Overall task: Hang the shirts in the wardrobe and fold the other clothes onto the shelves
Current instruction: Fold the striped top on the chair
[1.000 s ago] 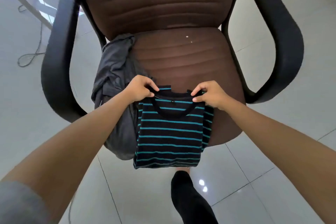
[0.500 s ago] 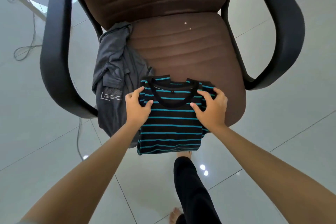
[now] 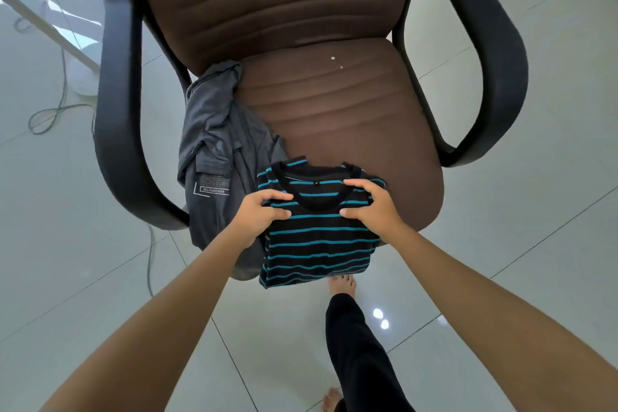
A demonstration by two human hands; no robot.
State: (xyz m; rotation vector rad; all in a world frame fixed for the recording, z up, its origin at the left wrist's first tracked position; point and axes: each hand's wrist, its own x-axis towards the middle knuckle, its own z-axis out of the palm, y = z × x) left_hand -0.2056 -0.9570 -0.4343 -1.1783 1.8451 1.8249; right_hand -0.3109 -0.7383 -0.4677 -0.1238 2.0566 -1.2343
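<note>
striped shirt (image 3: 317, 244) gripped by both hands, on chair (image 3: 351, 117)

both forearms are seen bare from the frame's lower edge to the wrists, with no sleeve shown. the left hand (image 3: 257, 212) and right hand (image 3: 373, 207) are ungloved. a black trouser leg (image 3: 357, 351) is worn (feet (image 3: 342, 284) left bare).
</note>
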